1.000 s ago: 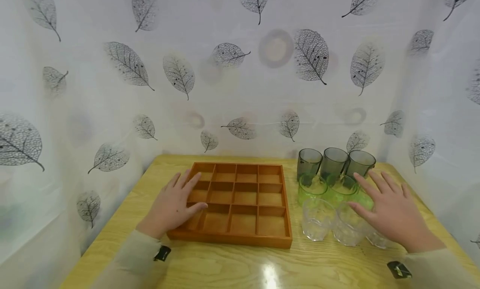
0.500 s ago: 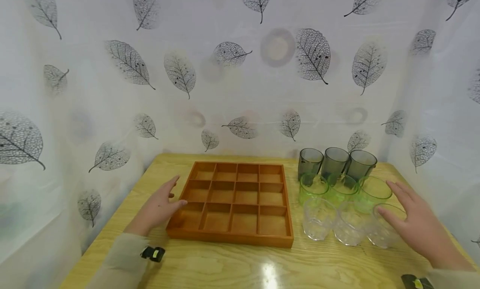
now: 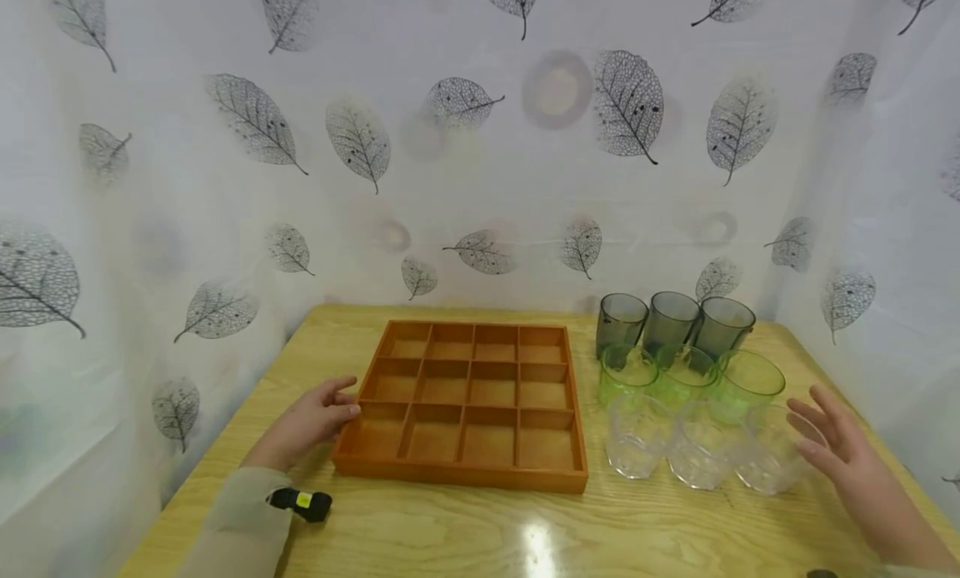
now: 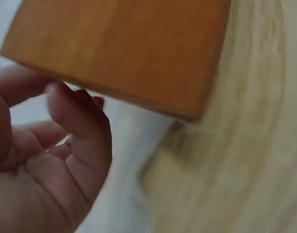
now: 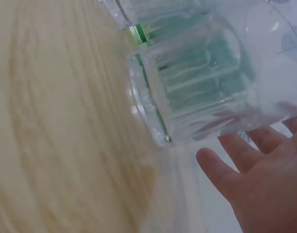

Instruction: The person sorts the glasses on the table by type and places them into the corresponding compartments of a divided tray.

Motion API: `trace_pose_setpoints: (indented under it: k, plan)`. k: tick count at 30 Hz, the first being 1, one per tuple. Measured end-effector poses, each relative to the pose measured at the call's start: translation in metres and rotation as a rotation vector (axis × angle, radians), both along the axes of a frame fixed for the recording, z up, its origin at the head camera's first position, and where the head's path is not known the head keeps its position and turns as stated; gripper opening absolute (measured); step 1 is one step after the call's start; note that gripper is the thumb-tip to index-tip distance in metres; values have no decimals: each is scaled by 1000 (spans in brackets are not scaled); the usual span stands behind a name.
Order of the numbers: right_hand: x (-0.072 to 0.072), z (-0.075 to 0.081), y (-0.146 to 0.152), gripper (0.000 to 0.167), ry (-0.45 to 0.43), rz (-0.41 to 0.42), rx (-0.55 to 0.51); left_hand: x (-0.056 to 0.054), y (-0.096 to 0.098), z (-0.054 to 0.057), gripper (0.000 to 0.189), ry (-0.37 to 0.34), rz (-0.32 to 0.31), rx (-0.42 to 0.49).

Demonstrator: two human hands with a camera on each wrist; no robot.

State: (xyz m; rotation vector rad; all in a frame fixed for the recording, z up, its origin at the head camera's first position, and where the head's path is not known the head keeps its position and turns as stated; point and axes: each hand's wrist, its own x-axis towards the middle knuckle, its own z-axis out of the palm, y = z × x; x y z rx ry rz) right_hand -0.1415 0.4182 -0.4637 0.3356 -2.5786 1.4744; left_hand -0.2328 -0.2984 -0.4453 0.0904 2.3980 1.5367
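Note:
A brown wooden tray (image 3: 461,476), divided into several square compartments, lies on the table. My left hand (image 3: 300,428) is at its left edge, fingers loosely bent. In the left wrist view the fingertips come right up to the tray's (image 4: 129,53) rim; whether they press on it I cannot tell. To the right stand three clear glasses (image 3: 633,453) in a front row, three green glasses (image 3: 752,386) behind, and three dark grey glasses (image 3: 671,320) at the back. Beside the rightmost clear glass (image 5: 197,82) my right hand (image 5: 270,179) is held with fingers spread, holding nothing.
The light wooden table (image 3: 420,532) reaches back to a white curtain (image 3: 487,178) printed with grey leaves, which hangs at the back and both sides. Glasses in neighbouring rows stand close together. A strip of table separates them from the tray.
My left hand has drawn back from over the tray to its left edge. The right hand has moved from above the glasses outward and down to their right side. Tray and glasses stay put.

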Motion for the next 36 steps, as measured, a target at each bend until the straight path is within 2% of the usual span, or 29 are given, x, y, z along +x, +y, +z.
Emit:
trace_pose_setpoints:
  k: [5,8,11,14,21,25,28,36]
  plan:
    - [-1,-14,3,77,15,169,-198,-1,-3,-11,66,-74,10,227]
    - [0,-19,3,79,-9,227,-280,-1,-5,-18,64,-117,11,341]
    - [1,-23,2,80,-20,291,-380,0,-7,-23,62,-123,-3,380]
    - [3,-24,2,80,-8,321,-413,0,-8,-24,59,-110,-16,395]
    - [4,-22,5,81,32,266,-323,-5,-7,-23,45,-121,1,445]
    - [4,-22,4,81,21,238,-274,-4,-9,-25,41,-136,17,431]
    - [4,-22,2,80,45,206,-229,-2,-11,-26,40,-133,11,422]
    - [1,-20,1,76,61,200,-253,-1,-12,-30,27,-140,-12,403]
